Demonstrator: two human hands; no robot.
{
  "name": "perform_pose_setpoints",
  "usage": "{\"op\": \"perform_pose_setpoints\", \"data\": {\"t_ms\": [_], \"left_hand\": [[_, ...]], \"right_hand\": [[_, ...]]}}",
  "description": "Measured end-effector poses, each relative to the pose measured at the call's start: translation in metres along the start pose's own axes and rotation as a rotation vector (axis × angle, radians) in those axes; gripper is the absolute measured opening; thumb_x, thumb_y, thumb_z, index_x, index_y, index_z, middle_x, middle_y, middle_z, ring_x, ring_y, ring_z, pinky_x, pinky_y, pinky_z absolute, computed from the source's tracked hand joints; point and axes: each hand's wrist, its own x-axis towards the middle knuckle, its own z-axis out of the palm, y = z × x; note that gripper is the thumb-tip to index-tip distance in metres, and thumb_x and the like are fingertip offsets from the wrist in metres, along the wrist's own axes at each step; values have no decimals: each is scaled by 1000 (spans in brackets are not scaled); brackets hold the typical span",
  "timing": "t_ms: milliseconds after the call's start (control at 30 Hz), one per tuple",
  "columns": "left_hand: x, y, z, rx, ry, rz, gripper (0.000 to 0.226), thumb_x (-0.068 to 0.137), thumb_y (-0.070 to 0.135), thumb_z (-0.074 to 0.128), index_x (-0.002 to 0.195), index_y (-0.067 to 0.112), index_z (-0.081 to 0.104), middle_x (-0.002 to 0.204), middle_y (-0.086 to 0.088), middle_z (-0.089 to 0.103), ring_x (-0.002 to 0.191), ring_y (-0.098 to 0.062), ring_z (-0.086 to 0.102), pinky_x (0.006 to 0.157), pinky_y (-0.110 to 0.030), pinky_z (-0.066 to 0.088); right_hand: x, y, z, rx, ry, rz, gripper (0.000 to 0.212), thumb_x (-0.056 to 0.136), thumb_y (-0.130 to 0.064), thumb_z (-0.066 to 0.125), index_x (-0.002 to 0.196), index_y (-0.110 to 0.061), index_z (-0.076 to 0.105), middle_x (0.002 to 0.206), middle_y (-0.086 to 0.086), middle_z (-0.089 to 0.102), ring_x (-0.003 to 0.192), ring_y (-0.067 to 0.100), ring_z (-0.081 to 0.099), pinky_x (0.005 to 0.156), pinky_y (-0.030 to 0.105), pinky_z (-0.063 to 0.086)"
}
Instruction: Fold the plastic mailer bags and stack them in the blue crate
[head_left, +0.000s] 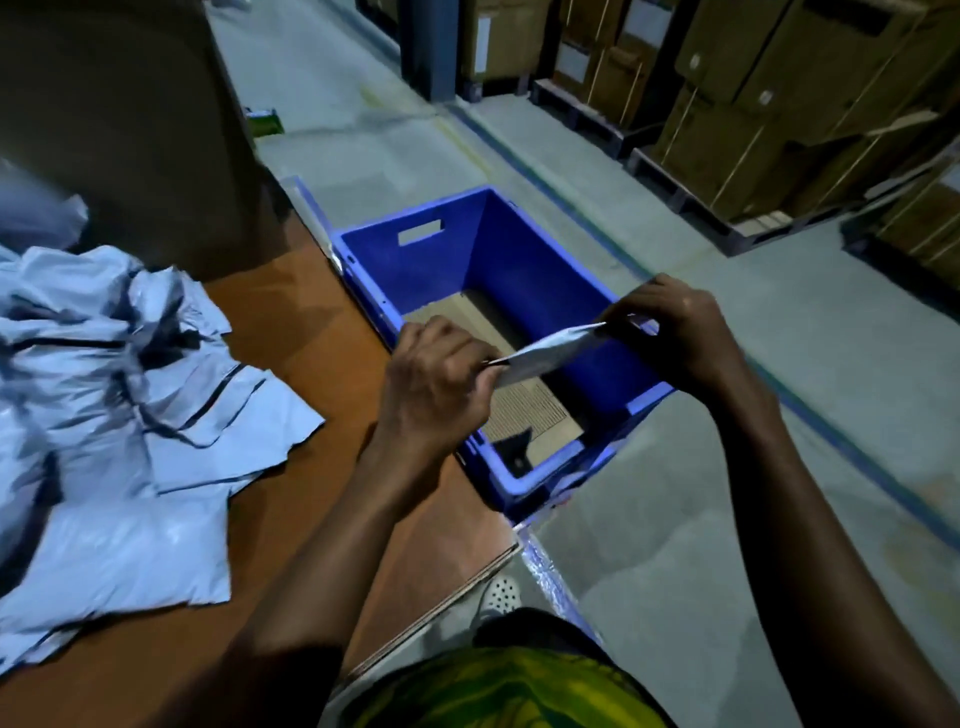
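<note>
A folded grey mailer bag (545, 351) hangs edge-on over the open blue crate (415, 270). My left hand (441, 384) pinches its left end and my right hand (670, 327) pinches its right end, both above the crate's near half. A sheet of corrugated cardboard (524, 415) lines the crate's floor. A loose pile of unfolded grey mailer bags (119, 395) lies on the brown table (291, 322) to the left.
The crate stands off the table's right edge. A big cardboard box (130, 114) rises at the table's back left. Pallets stacked with cartons (779, 104) line the far right across a grey floor aisle. My foot in a white shoe (501, 595) shows below.
</note>
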Motion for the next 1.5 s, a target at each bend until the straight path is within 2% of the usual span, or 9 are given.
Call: {"op": "perform_pose_setpoints", "data": {"t_ms": [267,433,567,833,967,1133,1267,1400,1500], "left_hand": [[14,12,77,72,-264,-104,7,79,26,72,81,20,69,77,2,69,80,-27,61,72,-38,42],[14,12,99,323,-888,-270,19,89,31,63,104,20,67,108,-3,72,109,-29,65,90,-38,46],[12,27,122,407,-1105,-141,25,98,26,55,120,17,61,123,-10,66,117,-32,63,93,-38,46],[-1,29,146,132,-1459,-385,40,88,14,69,128,17,65,132,-13,61,123,-33,61,97,-41,51],[1,25,156,55,-1494,-445,46,93,15,64,138,16,58,138,-11,59,129,-32,57,103,-41,50],[-1,19,169,-123,-1615,-518,46,92,13,59,138,22,61,138,-9,63,122,-29,62,101,-40,54],[3,21,169,-102,-1568,-521,39,101,23,53,138,26,63,142,-7,62,127,-29,60,104,-36,50],[10,27,159,-100,-1585,-509,41,103,23,50,143,24,60,149,-9,56,134,-29,54,107,-34,45],[24,25,139,6,-1436,-497,47,97,20,51,144,22,57,144,-12,58,133,-31,55,105,-39,47]], "right_hand": [[-5,89,26,51,-293,69,17,81,-5,78,95,-14,80,90,7,74,82,31,71,73,41,57],[6,92,68,-63,-700,-11,13,89,-23,69,97,-18,77,93,10,72,88,34,71,72,41,55],[17,88,86,-159,-999,126,26,91,-31,73,111,-15,78,100,19,74,98,37,72,76,39,51],[12,101,111,-67,-1313,279,35,101,-35,65,117,-4,70,116,18,72,110,32,70,86,39,53],[18,94,111,76,-1352,253,38,99,-52,64,129,-31,73,127,1,74,119,21,67,96,29,50],[14,86,127,-7,-1575,221,51,101,-54,58,132,-16,70,129,3,73,114,23,69,99,35,53],[20,85,122,46,-1430,240,42,100,-52,61,135,-30,70,136,-6,69,124,17,65,105,31,49],[15,82,124,27,-1502,254,43,98,-52,61,133,-28,69,135,-2,70,116,19,67,103,38,53],[18,85,111,130,-1259,334,34,102,-38,63,134,-31,68,124,-7,72,115,14,65,96,22,46]]}}
